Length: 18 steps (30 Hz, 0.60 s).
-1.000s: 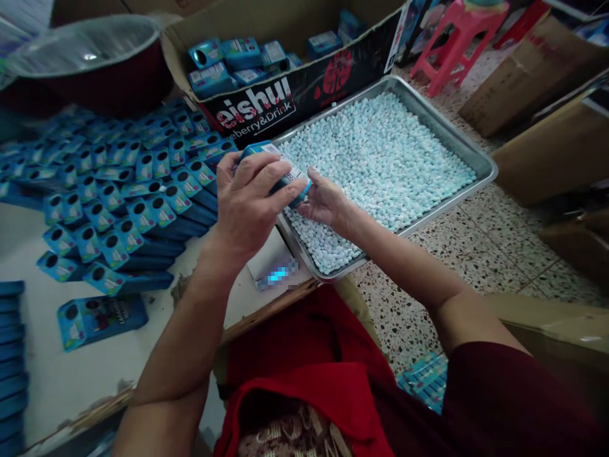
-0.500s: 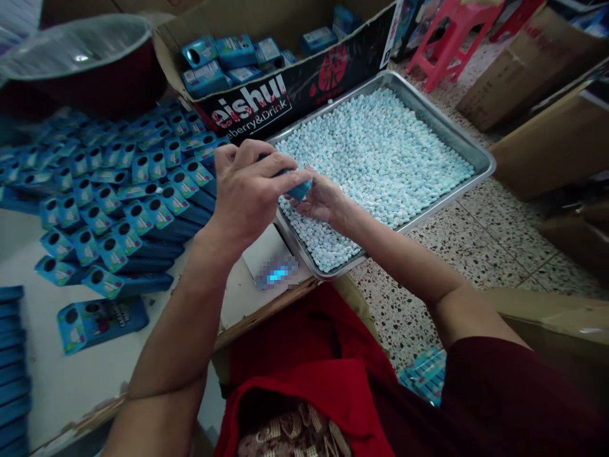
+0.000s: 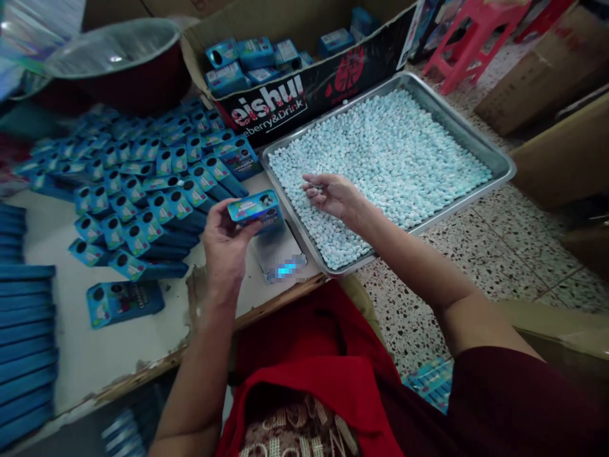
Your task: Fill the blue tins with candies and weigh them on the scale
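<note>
My left hand [image 3: 226, 244] is closed around a small blue candy box [image 3: 257, 208], its printed end tipped up. Pale pieces show in the round opening of that end. Right behind the box, a small flat scale [image 3: 280, 251] with a lit blue display lies on the table. Over the metal tray [image 3: 504, 166], my right hand [image 3: 335, 197] is palm up with its fingers curled together. Small pale pieces seem to sit at its fingertips. Many small light blue candies [image 3: 390, 152] cover the tray's bottom.
Many blue boxes [image 3: 143, 184] stand packed together on the white table [image 3: 71, 374], with one lying box [image 3: 124, 303] in front. Stacked boxes [image 3: 26, 330] line the left edge. Behind are a large bowl [image 3: 128, 70] and an open carton [image 3: 314, 86]. A pink stool [image 3: 469, 38] stands on the floor.
My left hand has come down and turned the box's opening upward, away from my right hand. My right hand stays over the tray. The view has shifted left.
</note>
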{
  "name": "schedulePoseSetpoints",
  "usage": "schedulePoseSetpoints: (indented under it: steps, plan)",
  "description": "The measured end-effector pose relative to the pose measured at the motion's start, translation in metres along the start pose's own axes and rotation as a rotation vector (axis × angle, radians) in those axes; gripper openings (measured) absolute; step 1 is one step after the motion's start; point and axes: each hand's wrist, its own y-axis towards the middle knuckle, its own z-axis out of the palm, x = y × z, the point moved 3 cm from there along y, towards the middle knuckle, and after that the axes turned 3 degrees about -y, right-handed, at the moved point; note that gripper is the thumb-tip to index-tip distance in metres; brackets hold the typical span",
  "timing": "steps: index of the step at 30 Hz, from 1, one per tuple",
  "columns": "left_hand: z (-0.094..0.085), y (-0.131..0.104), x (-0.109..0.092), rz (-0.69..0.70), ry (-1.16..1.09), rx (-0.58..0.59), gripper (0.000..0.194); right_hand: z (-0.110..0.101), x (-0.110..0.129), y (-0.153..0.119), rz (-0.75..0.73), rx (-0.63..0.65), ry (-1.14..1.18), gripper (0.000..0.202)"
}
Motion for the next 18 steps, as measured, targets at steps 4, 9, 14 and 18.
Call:
schedulePoseSetpoints:
  steps: [4, 9, 14, 18]
  plan:
    - [-0.017, -0.052, 0.016, -0.168, -0.05, -0.086, 0.064, 0.004, 0.003, -0.005, -0.005, -0.077, -0.034, 0.024]
    - [-0.021, -0.067, 0.018, -0.198, 0.002, -0.044, 0.076, 0.01, 0.005, -0.008, -0.108, 0.008, -0.147, 0.021]
    - [-0.066, -0.077, -0.002, -0.185, 0.167, -0.067, 0.075, 0.0, 0.006, -0.004, -0.112, -0.053, -0.256, 0.019]
    - [-0.114, -0.108, -0.027, -0.237, 0.27, -0.152, 0.05, -0.007, 0.01, 0.001, -0.151, -0.066, -0.289, 0.019]
